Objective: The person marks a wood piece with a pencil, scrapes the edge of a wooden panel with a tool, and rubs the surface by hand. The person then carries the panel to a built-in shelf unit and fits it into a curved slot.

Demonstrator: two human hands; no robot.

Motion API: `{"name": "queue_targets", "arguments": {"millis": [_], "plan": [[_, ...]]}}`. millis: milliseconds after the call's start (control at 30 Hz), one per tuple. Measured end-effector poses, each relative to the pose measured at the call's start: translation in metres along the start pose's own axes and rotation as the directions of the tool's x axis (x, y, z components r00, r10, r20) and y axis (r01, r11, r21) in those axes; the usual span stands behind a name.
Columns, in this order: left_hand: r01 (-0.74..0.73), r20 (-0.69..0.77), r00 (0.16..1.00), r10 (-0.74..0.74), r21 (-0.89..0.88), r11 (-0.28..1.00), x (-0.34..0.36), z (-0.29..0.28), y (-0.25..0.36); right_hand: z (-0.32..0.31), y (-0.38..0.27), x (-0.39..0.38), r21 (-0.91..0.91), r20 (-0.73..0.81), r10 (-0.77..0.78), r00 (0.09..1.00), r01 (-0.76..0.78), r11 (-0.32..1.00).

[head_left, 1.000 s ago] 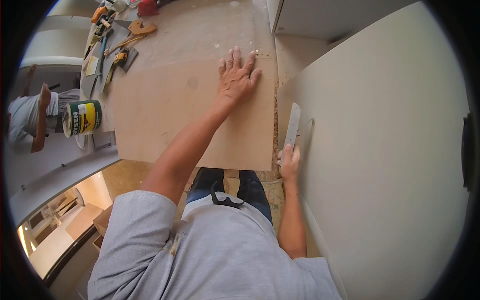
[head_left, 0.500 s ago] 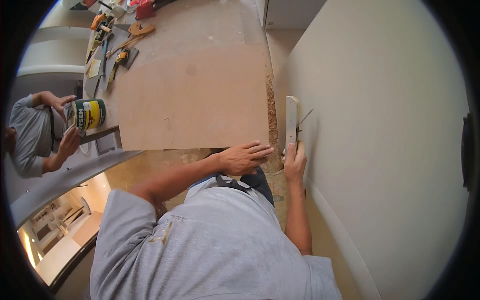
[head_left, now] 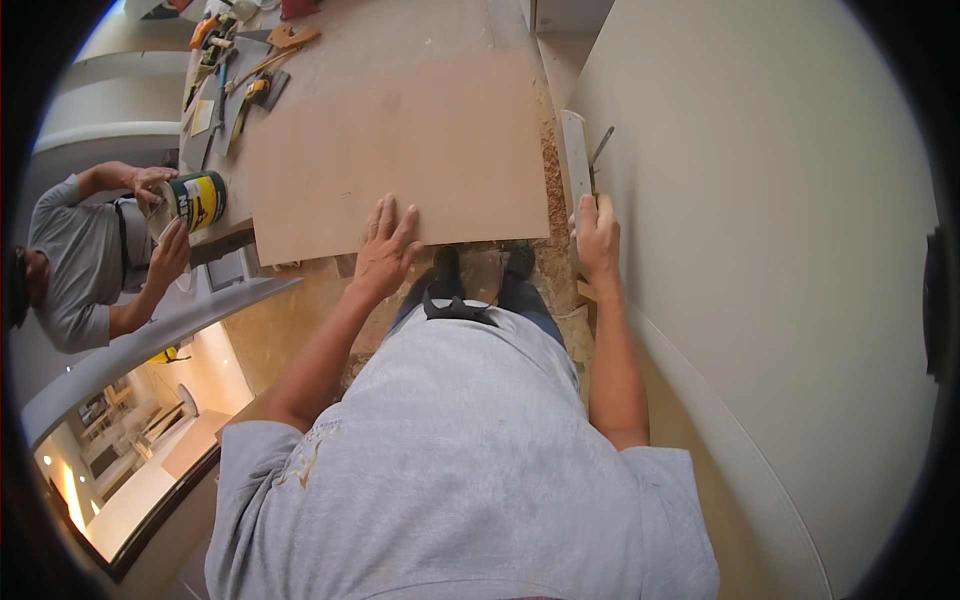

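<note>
A flat, pale brown wood panel (head_left: pixel 400 150) lies on the work surface in front of me. My left hand (head_left: pixel 382 255) rests near the middle of its near edge, fingers spread and stretched over the top. To the right of the panel, my right hand (head_left: pixel 598 238) is wrapped round the near end of a hand plane (head_left: pixel 576 155), a long pale block. A thin dark metal blade (head_left: pixel 602 145) juts from it at a slant toward the wall. The plane is held apart from the panel's right edge. My right palm hides its near end.
Brown wood shavings (head_left: pixel 552 185) lie along the panel's right side. A tall pale wall panel (head_left: pixel 760 250) stands close on my right. Hand tools lie at the far left, including a tape measure (head_left: pixel 258 90) and a handsaw (head_left: pixel 290 38). A co-worker (head_left: pixel 80 240) holds a green-yellow can (head_left: pixel 200 198).
My left hand has swung left from the panel's near right corner to its near edge and spread its fingers. My right hand has moved farther forward with the hand plane.
</note>
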State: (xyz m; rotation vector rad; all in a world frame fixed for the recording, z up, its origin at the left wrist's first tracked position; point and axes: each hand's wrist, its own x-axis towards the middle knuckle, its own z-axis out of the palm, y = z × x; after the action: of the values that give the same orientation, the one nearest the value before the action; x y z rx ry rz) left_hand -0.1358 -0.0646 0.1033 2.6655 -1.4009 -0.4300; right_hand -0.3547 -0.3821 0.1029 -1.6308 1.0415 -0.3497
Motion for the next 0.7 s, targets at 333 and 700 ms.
{"name": "queue_targets", "arguments": {"millis": [333,700], "plan": [[0.767,-0.398,0.386,-0.832,-0.362,0.529,-0.139,0.087,-0.14,0.054,-0.061,0.028,-0.133,0.168,-0.148,0.975,0.172,0.976],[-0.093,0.442,0.554,-0.705,-0.81,-0.58,-0.109,0.034,-0.091,0.242,-0.18,0.226,-0.55,0.453,-0.602,0.658,0.738,0.392]]}}
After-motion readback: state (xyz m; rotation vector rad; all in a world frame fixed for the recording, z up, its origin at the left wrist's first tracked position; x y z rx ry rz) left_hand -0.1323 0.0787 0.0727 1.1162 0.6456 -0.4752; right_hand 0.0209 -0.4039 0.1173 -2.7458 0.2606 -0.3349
